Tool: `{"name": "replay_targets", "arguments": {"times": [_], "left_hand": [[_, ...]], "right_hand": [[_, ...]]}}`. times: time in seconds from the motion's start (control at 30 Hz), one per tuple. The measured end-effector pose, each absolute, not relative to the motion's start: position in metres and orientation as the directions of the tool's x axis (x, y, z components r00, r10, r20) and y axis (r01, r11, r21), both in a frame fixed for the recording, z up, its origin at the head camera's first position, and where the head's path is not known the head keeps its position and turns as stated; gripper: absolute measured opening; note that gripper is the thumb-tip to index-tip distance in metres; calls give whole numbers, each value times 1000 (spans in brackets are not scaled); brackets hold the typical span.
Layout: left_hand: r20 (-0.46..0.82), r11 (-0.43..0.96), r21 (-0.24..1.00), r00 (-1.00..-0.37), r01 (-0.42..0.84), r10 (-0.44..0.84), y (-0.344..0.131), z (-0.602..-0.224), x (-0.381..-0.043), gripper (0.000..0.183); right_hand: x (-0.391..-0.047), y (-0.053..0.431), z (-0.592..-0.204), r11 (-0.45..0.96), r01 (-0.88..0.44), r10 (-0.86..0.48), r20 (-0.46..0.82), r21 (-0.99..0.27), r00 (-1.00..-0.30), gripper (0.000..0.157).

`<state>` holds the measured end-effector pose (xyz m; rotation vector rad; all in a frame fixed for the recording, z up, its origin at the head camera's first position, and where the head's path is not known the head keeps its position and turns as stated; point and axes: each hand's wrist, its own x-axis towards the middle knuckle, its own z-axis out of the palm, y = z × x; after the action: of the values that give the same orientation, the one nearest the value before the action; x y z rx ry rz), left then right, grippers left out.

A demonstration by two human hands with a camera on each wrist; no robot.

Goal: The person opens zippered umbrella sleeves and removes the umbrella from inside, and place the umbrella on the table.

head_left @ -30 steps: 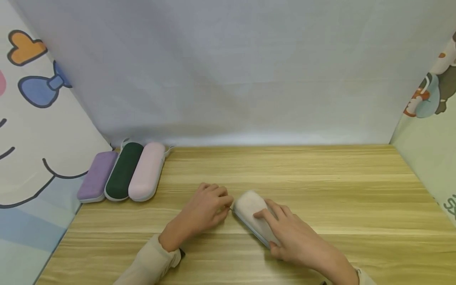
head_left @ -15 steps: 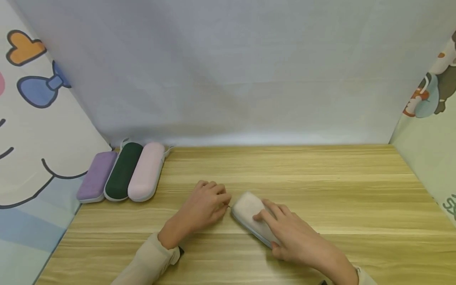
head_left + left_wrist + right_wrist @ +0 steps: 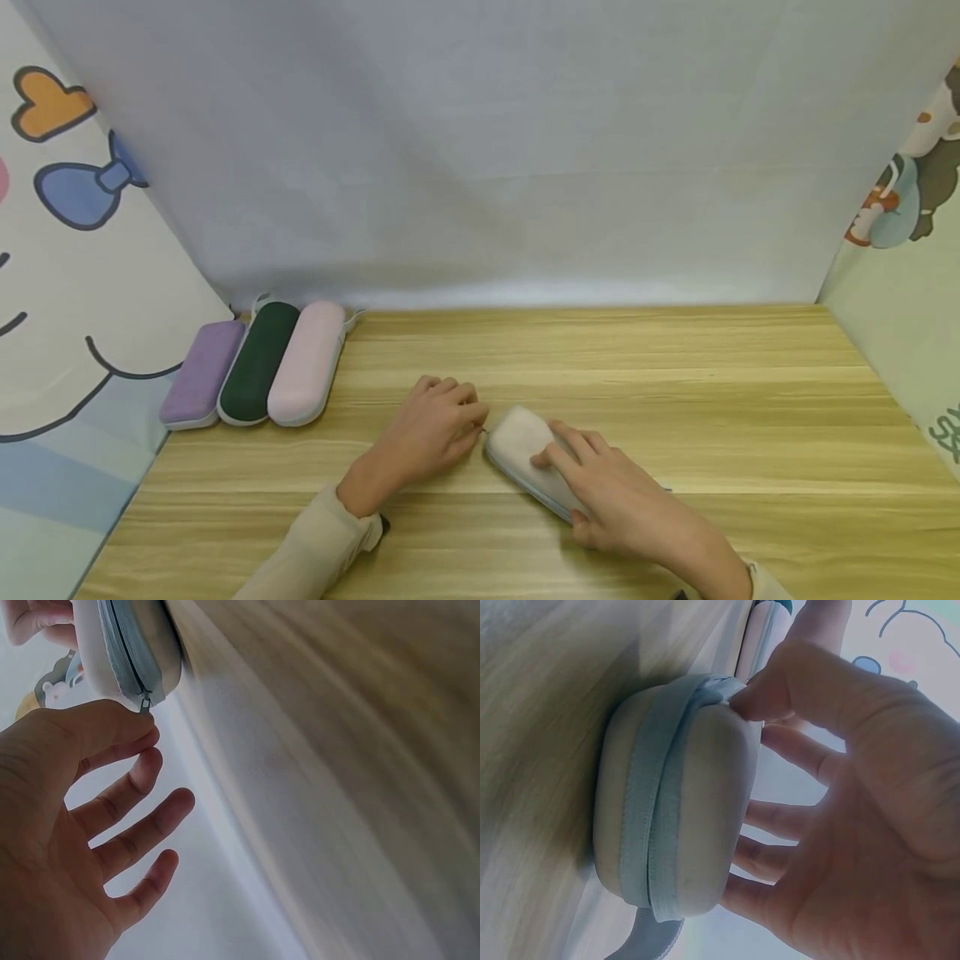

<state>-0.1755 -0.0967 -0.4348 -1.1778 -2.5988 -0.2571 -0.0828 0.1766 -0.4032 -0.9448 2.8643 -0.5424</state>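
Observation:
A cream zip-up glasses case (image 3: 525, 446) with a pale blue-grey zipper band lies slantwise on the wooden table. My left hand (image 3: 431, 429) is at its far-left end, thumb and forefinger pinching the small metal zipper pull (image 3: 145, 703); the other fingers are spread loosely. From the right, my right hand (image 3: 618, 496) grips the case, with the thumb on the near side and fingers over the top. The right wrist view shows the case's near end (image 3: 716, 802) and a grey strap (image 3: 649, 937) at its lower corner.
Side by side at the table's back left lie a purple case (image 3: 204, 371), a dark green case (image 3: 261, 360) and a pink case (image 3: 307, 362). A pale curtain (image 3: 480, 150) hangs behind the wooden table (image 3: 675, 375), with cartoon-printed panels on both sides.
The cream case and both hands have shifted very slightly left. My left hand stays at the zipper pull and the right hand keeps its grip.

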Motion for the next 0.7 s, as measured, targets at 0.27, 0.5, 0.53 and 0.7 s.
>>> {"name": "replay_targets", "arguments": {"times": [0.27, 0.5, 0.53, 0.7], "left_hand": [[312, 647, 51, -628, 761, 713, -91, -434, -184, 5], [291, 648, 58, -634, 760, 717, -85, -433, -193, 4], [289, 648, 60, -634, 759, 717, -84, -433, -194, 4], [282, 648, 63, -636, 759, 718, -78, -433, -200, 4]], "right_hand": [[-83, 176, -404, 746, -567, -591, 44, -349, -805, 67], [-83, 177, -404, 748, -554, -586, 28, -365, -810, 67], [-83, 177, -404, 748, -553, -586, 25, -367, -810, 67], [-83, 177, -404, 748, -556, -587, 29, -362, -809, 67]]}}
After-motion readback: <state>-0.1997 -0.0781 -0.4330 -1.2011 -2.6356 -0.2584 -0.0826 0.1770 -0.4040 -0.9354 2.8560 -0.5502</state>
